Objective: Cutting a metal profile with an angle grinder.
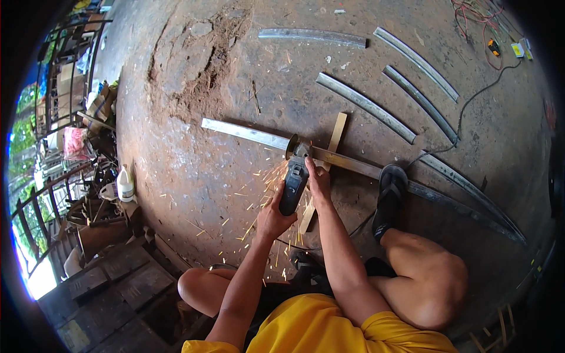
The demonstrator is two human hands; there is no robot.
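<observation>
An angle grinder [292,189] is held in both my hands, its disc [291,146] edge-on against a long metal bar [247,134]. Orange sparks spray from the contact toward my lap. My left hand [274,216] is wrapped round the grinder's dark body. Closed on its front end, near the head, is my right hand [318,181]; what its fingers grip exactly is partly hidden. The bar crosses over a wooden strip [337,132] on the floor. My sandalled foot [392,183] presses on the bar to the right of the cut.
Several loose metal channels [365,106] lie on the concrete floor [194,170] ahead and right. A dark cable [471,97] runs toward a power socket [518,49] at far right. Broken ground [200,59] lies ahead left. A white jug [125,184] and clutter line the left side.
</observation>
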